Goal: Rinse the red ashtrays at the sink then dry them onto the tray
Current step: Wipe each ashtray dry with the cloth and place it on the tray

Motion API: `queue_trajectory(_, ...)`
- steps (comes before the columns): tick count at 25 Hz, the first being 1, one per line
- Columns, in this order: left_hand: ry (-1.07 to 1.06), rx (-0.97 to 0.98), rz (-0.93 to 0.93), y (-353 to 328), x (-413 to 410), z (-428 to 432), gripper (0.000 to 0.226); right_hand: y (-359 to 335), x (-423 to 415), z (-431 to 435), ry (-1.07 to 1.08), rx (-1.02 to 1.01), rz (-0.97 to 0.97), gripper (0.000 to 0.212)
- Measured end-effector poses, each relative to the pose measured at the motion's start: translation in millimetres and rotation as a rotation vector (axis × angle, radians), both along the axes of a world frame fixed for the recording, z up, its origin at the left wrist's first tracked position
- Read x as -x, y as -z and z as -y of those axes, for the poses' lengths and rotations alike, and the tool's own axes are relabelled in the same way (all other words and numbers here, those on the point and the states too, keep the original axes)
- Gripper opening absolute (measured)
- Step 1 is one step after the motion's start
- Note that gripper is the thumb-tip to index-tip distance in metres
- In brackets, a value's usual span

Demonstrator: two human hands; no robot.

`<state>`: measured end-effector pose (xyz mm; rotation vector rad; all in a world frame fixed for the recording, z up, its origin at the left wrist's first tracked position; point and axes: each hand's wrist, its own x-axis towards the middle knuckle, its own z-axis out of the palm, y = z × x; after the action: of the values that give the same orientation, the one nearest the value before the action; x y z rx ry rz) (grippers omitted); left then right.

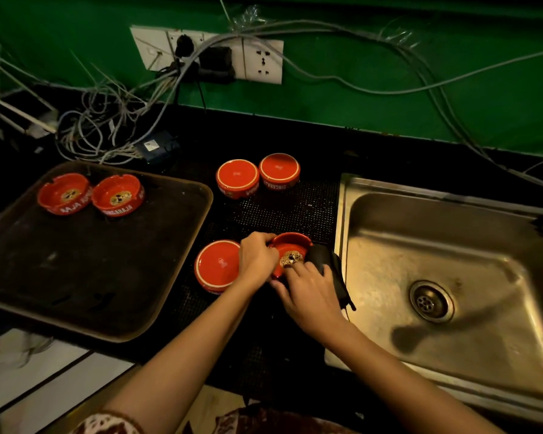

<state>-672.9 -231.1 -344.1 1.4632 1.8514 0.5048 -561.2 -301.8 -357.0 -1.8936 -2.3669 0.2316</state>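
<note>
An upright red ashtray (pixel 290 252) (on the black mat (pixel 295 211) beside the sink (pixel 452 277)) is gripped at its rim by the left hand (pixel 257 256); a dark cloth (pixel 325 261) is pinched by the right hand (pixel 311 292).

Bare forearms, no sleeves past elbows — patterned red/white garment (pixel 107 424) at bottom edge, w/ trim band.

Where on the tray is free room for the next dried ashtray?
The tray is bare everywhere except its far left corner, where two ashtrays sit. The mat between tray and sink is crowded with upturned ashtrays and both hands.
</note>
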Motion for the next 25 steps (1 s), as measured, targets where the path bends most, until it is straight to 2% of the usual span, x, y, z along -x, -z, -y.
queue_trajectory(2,0.023,0.029,0.019,-0.4,4.9,-1.8,0.049,-4.6,4.8,-0.9,-0.007,0.147,-0.150,0.036)
queue_trajectory(4,0.089,0.069,0.013,-4.5,7.0,-5.1,0.051,-4.5,-6.5,-2.3,-0.062,0.206,-0.212,0.039)
queue_trajectory(7,0.229,0.087,-0.087,-14.2,3.0,-12.8,0.054,-6.7,-47.6,-9.6,-0.229,0.221,-0.176,0.043)
queue_trajectory(10,0.293,0.052,-0.103,-13.8,1.2,-14.1,0.054,-6.7,-69.3,-22.0,-0.318,0.153,-0.145,0.045)
queue_trajectory(14,0.080,0.024,-0.004,5.6,7.3,6.6,0.052,-4.3,-45.2,-9.8,-0.089,0.123,-0.299,0.051)
queue_trajectory(16,0.040,0.017,-0.086,13.5,3.1,19.9,0.046,1.7,-19.1,0.6,0.018,0.103,-0.393,0.050)
queue_trajectory(18,0.071,-0.004,-0.149,10.8,2.1,22.5,0.041,6.3,-2.7,6.2,0.058,0.065,-0.462,0.039)
queue_trajectory(20,0.148,-0.007,-0.134,3.1,6.8,14.2,0.038,10.2,-9.7,3.2,-0.095,0.034,-0.359,0.033)
queue_trajectory(22,0.227,0.002,-0.139,-0.7,10.7,6.6,0.049,10.5,-34.3,-7.0,-0.279,0.007,-0.229,0.032)
queue_trajectory(25,0.208,-0.051,-0.132,-0.9,10.4,11.0,0.062,9.5,-56.5,-18.4,-0.349,-0.029,-0.180,0.029)
